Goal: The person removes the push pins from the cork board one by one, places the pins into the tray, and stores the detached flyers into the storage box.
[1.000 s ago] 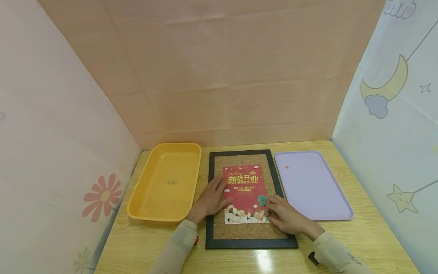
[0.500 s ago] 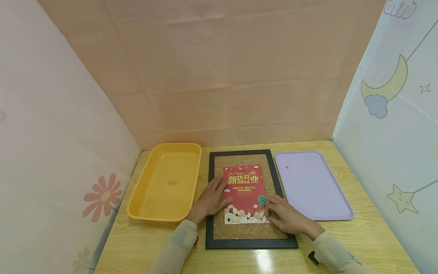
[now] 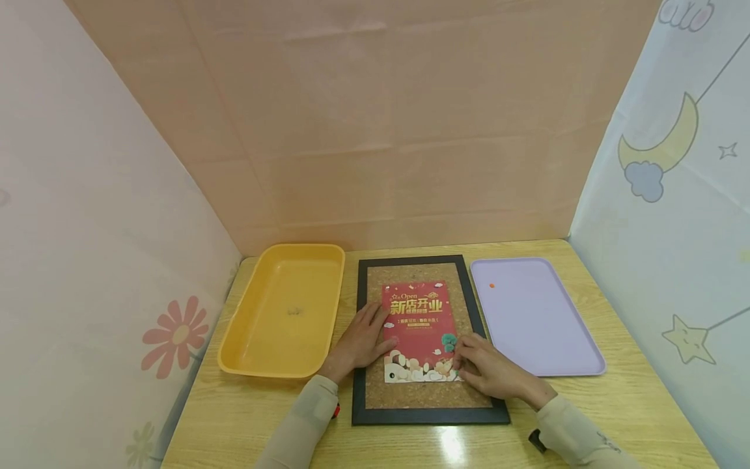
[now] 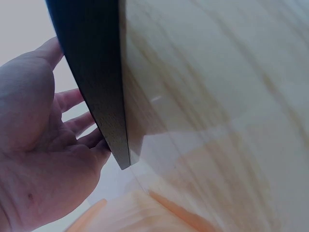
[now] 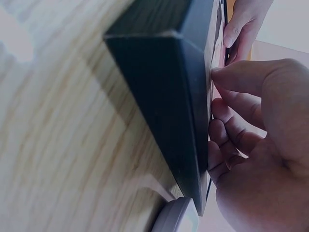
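Observation:
A red poster [image 3: 418,332] with gold lettering lies on a cork board [image 3: 410,396] in a black frame. My left hand [image 3: 360,342] rests over the board's left side, fingers spread and touching the poster's left edge. At the poster's lower right edge my right hand [image 3: 482,368] has curled fingers. In the right wrist view, thumb and index fingertips of the right hand [image 5: 265,140] come together against the board's face; whatever may be between them is hidden. The left wrist view has the left hand [image 4: 43,130] beside the frame's black edge [image 4: 104,87].
To the left of the board stands a deep yellow tray [image 3: 281,371]. On its right lies a shallow lilac tray [image 3: 541,319] with a tiny orange object [image 3: 492,286], too small to identify. All stand on a wood-grain table [image 3: 263,417] between fabric-covered walls [image 3: 381,130].

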`<action>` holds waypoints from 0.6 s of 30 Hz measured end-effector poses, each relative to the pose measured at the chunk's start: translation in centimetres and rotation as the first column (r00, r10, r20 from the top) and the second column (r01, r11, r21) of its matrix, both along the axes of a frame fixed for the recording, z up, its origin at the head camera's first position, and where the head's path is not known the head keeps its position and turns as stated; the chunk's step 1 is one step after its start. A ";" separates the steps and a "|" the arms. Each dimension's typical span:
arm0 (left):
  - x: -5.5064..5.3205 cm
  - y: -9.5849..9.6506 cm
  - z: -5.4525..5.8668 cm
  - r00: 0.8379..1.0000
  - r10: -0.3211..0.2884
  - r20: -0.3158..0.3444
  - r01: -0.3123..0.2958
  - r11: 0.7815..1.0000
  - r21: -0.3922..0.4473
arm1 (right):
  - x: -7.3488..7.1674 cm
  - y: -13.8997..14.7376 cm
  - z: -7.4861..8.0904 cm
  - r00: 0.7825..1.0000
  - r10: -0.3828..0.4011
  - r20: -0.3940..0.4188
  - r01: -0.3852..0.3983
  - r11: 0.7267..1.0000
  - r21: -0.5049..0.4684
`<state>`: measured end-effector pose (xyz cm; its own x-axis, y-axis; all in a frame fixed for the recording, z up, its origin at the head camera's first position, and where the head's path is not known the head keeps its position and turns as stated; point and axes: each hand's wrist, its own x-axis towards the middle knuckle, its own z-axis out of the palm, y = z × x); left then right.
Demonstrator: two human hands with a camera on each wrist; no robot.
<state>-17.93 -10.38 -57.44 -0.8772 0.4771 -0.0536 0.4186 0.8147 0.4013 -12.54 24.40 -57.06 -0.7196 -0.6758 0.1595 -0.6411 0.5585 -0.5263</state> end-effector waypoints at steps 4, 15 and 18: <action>0.1 0.0 0.2 1.000 0.001 0.006 -0.001 1.000 0.004 | 0.1 0.0 -0.1 1.000 0.001 -0.011 -0.001 1.000 -0.003; 0.1 0.0 0.3 1.000 0.006 0.024 -0.006 1.000 0.003 | 0.1 0.1 0.1 1.000 0.007 0.006 -0.007 1.000 -0.002; 0.1 0.0 0.2 1.000 0.008 0.028 -0.008 1.000 0.004 | 0.1 0.2 0.2 1.000 0.014 0.002 -0.014 1.000 -0.002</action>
<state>-17.85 -10.36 -57.21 -0.8793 0.4702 -0.0762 0.4004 0.8162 0.4165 -12.46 24.56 -56.84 -0.7105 -0.6854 0.1594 -0.6478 0.5487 -0.5285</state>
